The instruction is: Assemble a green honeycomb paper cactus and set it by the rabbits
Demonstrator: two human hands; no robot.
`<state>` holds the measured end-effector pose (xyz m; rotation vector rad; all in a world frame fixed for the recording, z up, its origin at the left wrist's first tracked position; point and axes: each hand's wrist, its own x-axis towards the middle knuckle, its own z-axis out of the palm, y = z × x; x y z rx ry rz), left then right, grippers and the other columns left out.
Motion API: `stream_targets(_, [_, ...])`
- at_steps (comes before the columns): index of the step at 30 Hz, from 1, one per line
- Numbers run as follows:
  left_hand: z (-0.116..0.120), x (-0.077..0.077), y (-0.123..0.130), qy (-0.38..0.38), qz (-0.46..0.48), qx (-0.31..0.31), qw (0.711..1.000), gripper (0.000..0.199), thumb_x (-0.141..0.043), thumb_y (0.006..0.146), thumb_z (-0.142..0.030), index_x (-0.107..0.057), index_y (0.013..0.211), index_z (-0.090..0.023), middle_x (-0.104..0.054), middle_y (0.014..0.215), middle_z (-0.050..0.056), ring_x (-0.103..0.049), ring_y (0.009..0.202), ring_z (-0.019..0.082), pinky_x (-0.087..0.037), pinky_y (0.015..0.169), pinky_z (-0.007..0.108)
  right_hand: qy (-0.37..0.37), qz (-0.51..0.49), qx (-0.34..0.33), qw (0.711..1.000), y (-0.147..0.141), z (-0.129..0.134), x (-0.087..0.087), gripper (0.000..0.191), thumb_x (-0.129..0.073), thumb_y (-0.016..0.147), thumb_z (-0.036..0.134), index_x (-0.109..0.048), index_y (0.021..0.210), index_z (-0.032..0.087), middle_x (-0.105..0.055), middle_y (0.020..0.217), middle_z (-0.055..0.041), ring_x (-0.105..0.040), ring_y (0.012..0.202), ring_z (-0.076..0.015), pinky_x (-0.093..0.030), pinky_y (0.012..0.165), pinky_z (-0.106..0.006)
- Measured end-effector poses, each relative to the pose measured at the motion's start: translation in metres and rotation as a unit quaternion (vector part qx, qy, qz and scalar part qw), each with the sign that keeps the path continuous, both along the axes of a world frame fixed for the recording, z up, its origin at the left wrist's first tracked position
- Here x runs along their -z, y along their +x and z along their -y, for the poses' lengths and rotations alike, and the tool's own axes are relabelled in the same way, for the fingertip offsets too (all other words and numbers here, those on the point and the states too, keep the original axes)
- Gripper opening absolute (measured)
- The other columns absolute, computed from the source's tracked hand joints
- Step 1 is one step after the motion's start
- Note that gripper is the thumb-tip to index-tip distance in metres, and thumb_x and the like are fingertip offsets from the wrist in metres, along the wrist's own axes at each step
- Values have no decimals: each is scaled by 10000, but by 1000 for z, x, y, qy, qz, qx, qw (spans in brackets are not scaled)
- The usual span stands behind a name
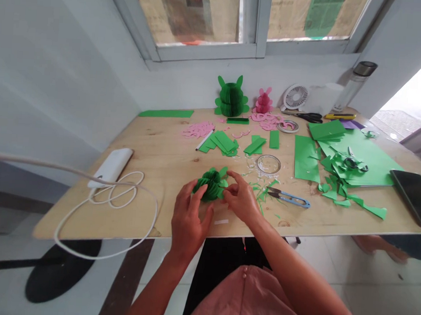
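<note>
A small green folded-paper figure (211,184) with pleated sides lies on the wooden table (168,150) near its front edge. My left hand (191,216) rests against its left side, the fingers curved over the pleats and the thumb apart. On the right, my right hand (241,197) pinches a small green piece at the figure's edge between thumb and fingers, with the index finger stretched toward the top. A white strip (221,221) lies just in front of the hands. Blue-handled snips (289,197) lie to the right among green scraps.
Behind stand a green paper figure (232,97) and a pink one (264,101). A tape roll (268,164), green sheets (371,153), small scissors (355,163) and a phone (414,197) lie rightward. At left are a white power bank (110,167) and its looping cable.
</note>
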<state>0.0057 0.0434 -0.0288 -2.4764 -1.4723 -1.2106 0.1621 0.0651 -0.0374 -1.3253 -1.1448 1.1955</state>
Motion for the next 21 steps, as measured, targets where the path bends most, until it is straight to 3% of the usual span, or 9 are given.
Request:
stream_targets(13, [-11, 7, -3, -56, 51, -3, 997, 382, -558, 886, -326, -508, 1249, -223, -499, 1334, 129, -480, 1258, 264, -410, 1053, 445, -14, -7, -39, 999, 2, -9, -3, 582, -565, 679, 39, -529, 1232, 218, -604, 536, 87, -579, 424, -108, -415, 397, -178])
stream_targets(21, [-11, 7, -4, -65, 59, -3, 996, 348, -528, 897, -326, -504, 1223, -207, -495, 1337, 137, -475, 1263, 261, -402, 1054, 442, 27, 146, -54, 987, 0, -10, -14, 601, -532, 693, 21, -538, 1260, 219, -622, 555, 62, -587, 470, -132, -419, 456, -214])
